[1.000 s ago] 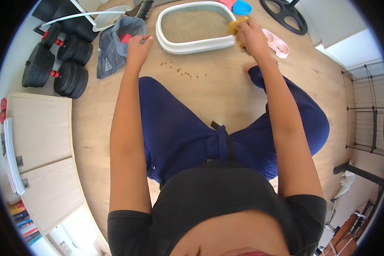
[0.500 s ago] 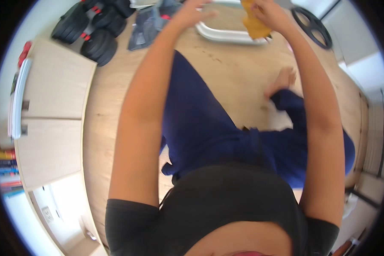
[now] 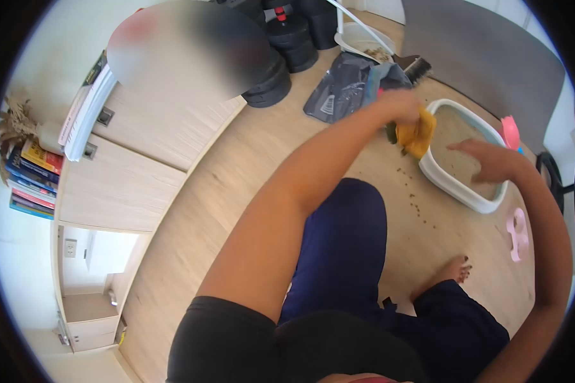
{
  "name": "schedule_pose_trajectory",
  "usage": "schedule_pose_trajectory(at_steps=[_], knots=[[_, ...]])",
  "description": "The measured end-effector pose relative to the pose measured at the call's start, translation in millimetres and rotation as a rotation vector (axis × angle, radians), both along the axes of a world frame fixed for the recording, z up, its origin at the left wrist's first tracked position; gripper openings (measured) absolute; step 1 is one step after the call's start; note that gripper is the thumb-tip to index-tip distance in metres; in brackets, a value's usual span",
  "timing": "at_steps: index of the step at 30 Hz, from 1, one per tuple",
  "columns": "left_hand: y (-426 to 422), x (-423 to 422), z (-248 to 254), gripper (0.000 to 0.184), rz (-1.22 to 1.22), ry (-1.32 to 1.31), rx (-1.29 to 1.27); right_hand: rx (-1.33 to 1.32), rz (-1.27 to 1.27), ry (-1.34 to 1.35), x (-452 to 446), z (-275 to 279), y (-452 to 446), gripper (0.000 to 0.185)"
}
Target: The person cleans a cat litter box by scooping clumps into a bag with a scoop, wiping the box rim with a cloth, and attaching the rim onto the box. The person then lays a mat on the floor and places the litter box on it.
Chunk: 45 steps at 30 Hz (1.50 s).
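Note:
My left hand (image 3: 402, 106) is closed on a mustard-yellow cloth (image 3: 418, 135), which hangs by the near-left rim of a white litter box (image 3: 450, 181). Sandy grey litter (image 3: 455, 142) covers the bottom of the box. Over the litter, my right hand (image 3: 493, 163) is held with its fingers apart and nothing in them. Whether its fingertips touch the litter, I cannot tell. Small brown pellets (image 3: 413, 196) lie scattered on the wooden floor beside the box.
A grey plastic bag (image 3: 334, 89) lies left of the cloth. Behind it are a white dustpan (image 3: 353, 33) and a dark-bristled brush (image 3: 418, 70). Black weights (image 3: 291, 45) stand near the cabinet (image 3: 131, 182). A pink item (image 3: 516, 235) lies right of the box.
The yellow cloth has passed from my right hand to my left. My right hand, now without it, is over the litter. The view has turned, bringing the whole box into sight.

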<state>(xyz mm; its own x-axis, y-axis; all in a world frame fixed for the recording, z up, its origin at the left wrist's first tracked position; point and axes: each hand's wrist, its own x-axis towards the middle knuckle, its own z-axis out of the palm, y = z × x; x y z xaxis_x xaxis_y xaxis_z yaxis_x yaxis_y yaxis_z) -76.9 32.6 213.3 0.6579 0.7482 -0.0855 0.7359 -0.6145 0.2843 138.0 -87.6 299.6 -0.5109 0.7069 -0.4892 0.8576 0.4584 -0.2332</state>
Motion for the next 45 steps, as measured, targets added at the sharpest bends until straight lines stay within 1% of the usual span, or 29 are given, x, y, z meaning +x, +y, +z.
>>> schedule_pose_trajectory(at_steps=[3,4,5,6,8,10,11,12,13,14,15,16,17,19,20,21,22,23,25,28,30,32,33,35,36,37,39,42,45], knots=[[81.7,-42.6,27.9,0.037,0.191,-0.278,-0.073,-0.051,-0.09,-0.047,-23.8,-11.8,31.7,0.078],[82.2,-62.9,67.8,0.035,0.235,-0.32,-0.206,-0.039,-0.118,-0.039,-26.6,-16.4,48.6,0.068],[124.6,-85.8,58.0,0.031,0.216,-0.642,-0.264,-0.046,-0.117,-0.021,-24.4,-22.4,68.1,0.068],[140.7,-105.4,76.2,0.028,0.318,-0.684,-0.259,0.004,-0.065,-0.076,-20.5,-28.8,86.8,0.062],[140.1,-136.1,124.0,0.026,0.452,-0.992,-0.305,0.159,0.004,-0.105,-9.7,-41.8,110.9,0.048],[152.8,-167.4,152.0,0.021,0.62,-0.883,-0.054,0.152,-0.005,-0.082,-11.7,-40.3,132.7,0.047],[169.2,-192.8,158.3,0.021,0.57,-0.915,-0.058,0.142,-0.013,-0.067,-12.6,-41.0,141.7,0.046],[166.3,-205.1,171.2,0.022,0.767,-0.933,-0.046,0.185,0.019,0.002,-8.5,-48.2,147.4,0.043],[212.8,-257.1,169.9,0.034,0.824,-0.705,0.142,0.159,0.0,-0.006,-7.0,-51.3,152.4,0.043],[215.9,-276.7,173.4,0.042,0.84,-0.834,0.061,0.078,-0.011,0.002,-8.5,-51.4,157.7,0.041],[243.2,-321.1,175.1,0.058,0.937,-0.44,0.296,-0.003,-0.021,0.011,-11.4,-51.6,164.7,0.04],[216.8,-310.1,170.0,0.085,1.136,-0.058,0.705,-0.034,-0.036,0.003,-17.0,-53.9,172.7,0.04],[213.8,-315.8,163.6,0.085,1.213,0.338,0.916,0.015,-0.118,-0.004,-24.4,-58.2,180.2,0.044],[199.4,-310.3,153.7,0.074,1.035,0.426,0.992,0.022,-0.22,-0.034,-24.0,-68.3,182.7,0.049],[221.1,-326.3,146.6,0.074,1.016,0.42,0.954,-0.084,-0.284,0.204,-19.9,-72.5,182.9,0.054],[249.8,-366.6,137.8,0.071,1.035,0.254,0.652,-0.19,-0.348,0.445,-17.4,-79.5,182.0,0.06],[261.4,-389.7,124.4,0.068,1.054,0.102,0.348,-0.23,-0.354,0.431,-15.7,-90.7,180.3,0.06],[256.4,-387.5,117.6,0.068,1.057,0.123,0.302,-0.214,-0.322,0.554,-15.1,-103.6,174.9,0.064],[245.1,-376.0,122.7,0.067,0.906,0.059,0.376,-0.239,-0.311,0.658,-15.1,-128.3,160.3,0.069],[235.2,-364.0,123.4,0.064,0.915,0.078,0.426,0.033,-0.384,0.696,-19.5,-158.8,160.8,0.058],[243.7,-385.4,113.2,0.062,0.867,0.08,0.417,-0.036,-0.704,0.522,-14.7,-158.7,158.0,0.043],[264.1,-429.5,96.3,0.057,0.491,0.358,0.59,-0.096,-0.76,0.363,-20.4,-118.9,147.9,0.036],[261.0,-413.6,104.7,0.057,0.487,0.349,0.582,-0.137,-0.793,0.223,-23.7,-97.4,146.4,0.028],[226.0,-351.8,128.2,0.055,1.025,0.267,0.441,-0.302,-0.836,0.223,-17.8,-76.5,129.1,0.037],[203.3,-306.1,148.2,0.055,1.135,0.238,0.449,-0.202,-0.769,0.451,-9.3,-79.2,117.9,0.042],[196.5,-286.9,157.6,0.055,1.119,0.24,0.44,-0.099,-0.702,0.669,-5.3,-70.9,102.7,0.047],[177.2,-267.7,155.7,0.056,1.104,0.148,0.522,-0.118,-0.722,0.609,4.9,-51.2,85.2,0.054],[134.0,-230.9,139.4,0.054,0.837,0.25,0.426,-0.234,-0.874,0.622,33.2,-72.4,46.3,0.042],[92.7,-184.8,147.0,0.034,0.698,0.111,0.308,-0.238,-1.045,0.75,46.0,-69.8,14.9,0.026]])
